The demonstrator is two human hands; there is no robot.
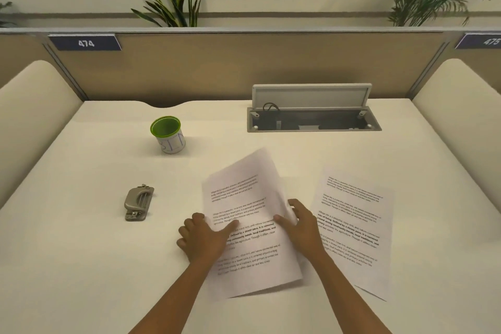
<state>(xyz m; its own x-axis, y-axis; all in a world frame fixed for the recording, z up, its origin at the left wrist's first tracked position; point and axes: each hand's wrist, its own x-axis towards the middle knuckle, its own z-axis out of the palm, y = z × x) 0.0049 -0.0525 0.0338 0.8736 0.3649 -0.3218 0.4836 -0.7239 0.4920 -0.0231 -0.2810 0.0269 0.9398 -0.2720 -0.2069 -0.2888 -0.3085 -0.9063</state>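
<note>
A printed sheet of paper [244, 198] is held between both hands near the front middle of the white desk [81, 252], its far end lifted. My left hand [203, 238] grips its left edge, thumb on top of the text and fingers curled beneath. My right hand [301, 225] grips the right edge, thumb on the page. A second printed sheet [355, 225] lies flat to the right of my right hand. A grey metal hole punch [138, 203] sits to the left of my left hand.
A green-rimmed white cup [168, 134] stands at the back left. An open cable hatch [311, 119] with its raised lid sits in the desk at the back right. Padded dividers flank the desk, and a partition labelled 474 [86, 43] closes the back.
</note>
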